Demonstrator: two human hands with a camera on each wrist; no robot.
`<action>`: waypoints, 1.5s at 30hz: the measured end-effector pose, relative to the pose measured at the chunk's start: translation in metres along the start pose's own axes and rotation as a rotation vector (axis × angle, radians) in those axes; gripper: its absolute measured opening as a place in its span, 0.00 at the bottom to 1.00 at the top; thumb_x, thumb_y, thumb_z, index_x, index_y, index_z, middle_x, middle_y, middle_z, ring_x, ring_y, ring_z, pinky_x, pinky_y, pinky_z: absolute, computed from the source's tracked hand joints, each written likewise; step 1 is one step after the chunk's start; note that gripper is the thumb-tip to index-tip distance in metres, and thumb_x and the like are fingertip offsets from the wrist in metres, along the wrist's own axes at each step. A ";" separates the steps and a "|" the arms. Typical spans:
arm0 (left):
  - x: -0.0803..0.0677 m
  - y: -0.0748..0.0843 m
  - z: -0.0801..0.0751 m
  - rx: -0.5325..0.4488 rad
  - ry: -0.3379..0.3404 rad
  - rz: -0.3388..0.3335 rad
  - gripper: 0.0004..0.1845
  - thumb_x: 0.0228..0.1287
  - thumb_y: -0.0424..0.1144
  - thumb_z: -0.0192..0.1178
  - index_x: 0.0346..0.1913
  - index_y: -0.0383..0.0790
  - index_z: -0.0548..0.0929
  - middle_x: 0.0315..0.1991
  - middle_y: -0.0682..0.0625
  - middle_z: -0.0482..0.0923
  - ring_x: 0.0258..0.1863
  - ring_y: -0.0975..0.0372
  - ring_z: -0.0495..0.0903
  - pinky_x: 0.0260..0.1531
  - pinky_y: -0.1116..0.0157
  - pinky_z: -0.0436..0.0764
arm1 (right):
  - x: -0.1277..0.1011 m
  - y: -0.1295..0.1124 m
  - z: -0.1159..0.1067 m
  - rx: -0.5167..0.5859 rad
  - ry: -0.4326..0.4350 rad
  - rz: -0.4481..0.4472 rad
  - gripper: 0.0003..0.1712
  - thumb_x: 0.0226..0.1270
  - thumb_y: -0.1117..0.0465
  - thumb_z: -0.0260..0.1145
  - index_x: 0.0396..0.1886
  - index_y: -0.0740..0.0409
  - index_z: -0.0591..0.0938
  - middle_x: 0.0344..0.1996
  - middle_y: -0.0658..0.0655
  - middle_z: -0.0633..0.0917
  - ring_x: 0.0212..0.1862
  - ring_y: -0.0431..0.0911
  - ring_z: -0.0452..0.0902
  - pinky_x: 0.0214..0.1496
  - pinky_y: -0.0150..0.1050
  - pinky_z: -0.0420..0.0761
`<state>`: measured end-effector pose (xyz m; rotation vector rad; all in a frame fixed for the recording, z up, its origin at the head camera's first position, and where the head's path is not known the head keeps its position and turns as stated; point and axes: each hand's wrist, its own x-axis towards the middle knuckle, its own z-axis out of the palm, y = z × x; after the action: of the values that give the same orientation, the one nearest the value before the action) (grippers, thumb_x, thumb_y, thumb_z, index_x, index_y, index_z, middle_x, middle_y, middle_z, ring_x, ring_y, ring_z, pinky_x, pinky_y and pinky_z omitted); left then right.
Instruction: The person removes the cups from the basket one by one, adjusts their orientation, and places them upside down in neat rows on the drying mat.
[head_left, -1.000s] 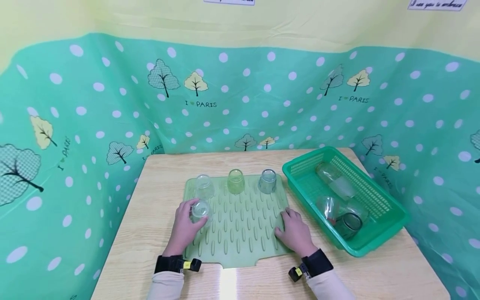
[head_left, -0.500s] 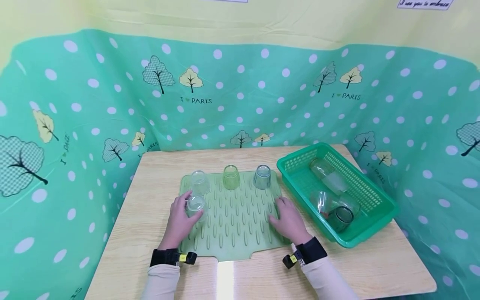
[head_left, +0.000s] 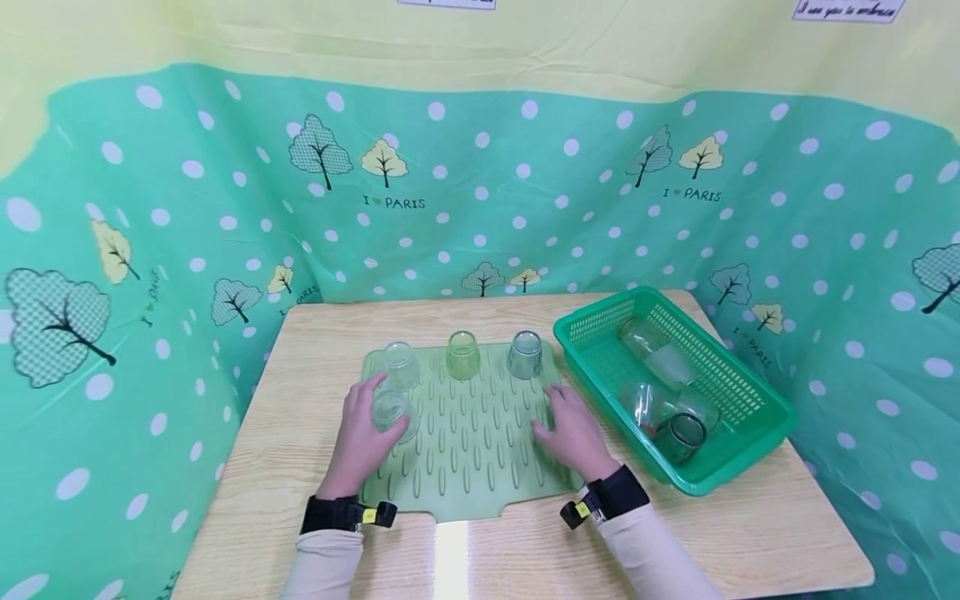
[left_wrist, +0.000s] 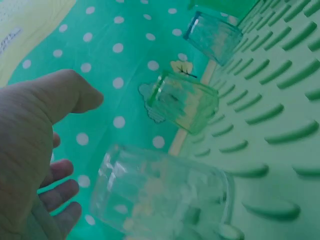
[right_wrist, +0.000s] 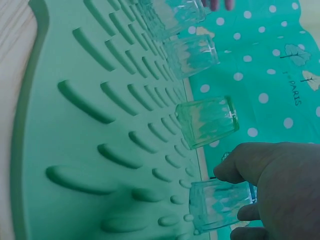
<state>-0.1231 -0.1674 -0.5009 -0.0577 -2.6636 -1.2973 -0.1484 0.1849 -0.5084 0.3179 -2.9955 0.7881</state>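
Observation:
My left hand (head_left: 360, 437) is beside a clear glass (head_left: 393, 414) standing upside down on the left of the light green ribbed mat (head_left: 468, 446). In the left wrist view, a gap shows between the thumb and that glass (left_wrist: 155, 192), and the fingers are spread loosely. Behind it stands another clear glass (head_left: 402, 368). A green-tinted glass (head_left: 462, 357) and a blue-tinted glass (head_left: 524, 357) continue the back row, both inverted. Over the mat's right side hovers my right hand (head_left: 573, 433), fingers relaxed, holding nothing.
A green plastic basket (head_left: 611, 404) stands on the right of the wooden table (head_left: 300, 375). Inside lie several glasses, among them a dark one (head_left: 681, 439). A polka-dot curtain (head_left: 480, 233) encloses the back and sides.
My left hand has let go of the front clear glass, its fingers loosening away from it. The right hand has shifted slightly at the mat's right edge. The head view has shifted a little.

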 end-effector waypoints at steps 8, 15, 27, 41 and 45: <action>0.011 0.025 0.010 0.048 -0.092 0.211 0.43 0.64 0.44 0.71 0.79 0.50 0.62 0.78 0.44 0.61 0.77 0.49 0.60 0.74 0.41 0.64 | 0.006 -0.006 -0.002 -0.013 0.015 -0.018 0.40 0.67 0.54 0.73 0.75 0.63 0.71 0.71 0.68 0.72 0.71 0.63 0.69 0.72 0.59 0.72; 0.014 0.040 0.016 0.092 -0.198 0.293 0.42 0.65 0.46 0.71 0.79 0.51 0.63 0.78 0.47 0.62 0.77 0.51 0.60 0.74 0.43 0.65 | 0.009 -0.011 -0.005 -0.017 0.017 -0.036 0.41 0.66 0.54 0.73 0.75 0.63 0.71 0.71 0.68 0.72 0.72 0.63 0.68 0.72 0.59 0.73; 0.027 0.056 0.031 0.109 -0.270 0.399 0.42 0.65 0.50 0.70 0.80 0.56 0.63 0.77 0.48 0.63 0.76 0.52 0.63 0.70 0.44 0.71 | 0.004 -0.003 -0.053 -0.050 0.115 -0.140 0.39 0.65 0.58 0.74 0.72 0.68 0.72 0.68 0.71 0.73 0.67 0.65 0.72 0.62 0.59 0.81; 0.028 0.063 0.045 0.032 -0.367 0.431 0.44 0.62 0.49 0.74 0.79 0.59 0.64 0.78 0.57 0.62 0.76 0.58 0.63 0.72 0.50 0.70 | 0.011 0.040 -0.126 -0.151 0.211 -0.161 0.36 0.66 0.62 0.72 0.71 0.70 0.72 0.65 0.75 0.73 0.63 0.69 0.72 0.52 0.63 0.82; 0.029 0.065 0.044 0.019 -0.402 0.438 0.44 0.62 0.51 0.73 0.79 0.58 0.64 0.78 0.54 0.62 0.77 0.56 0.63 0.72 0.48 0.70 | 0.014 0.058 -0.150 -0.176 0.158 -0.110 0.36 0.67 0.63 0.71 0.71 0.71 0.71 0.64 0.76 0.72 0.62 0.70 0.71 0.53 0.65 0.80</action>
<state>-0.1502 -0.0940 -0.4717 -0.9327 -2.7411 -1.2090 -0.1778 0.3045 -0.4049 0.3898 -2.8451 0.5103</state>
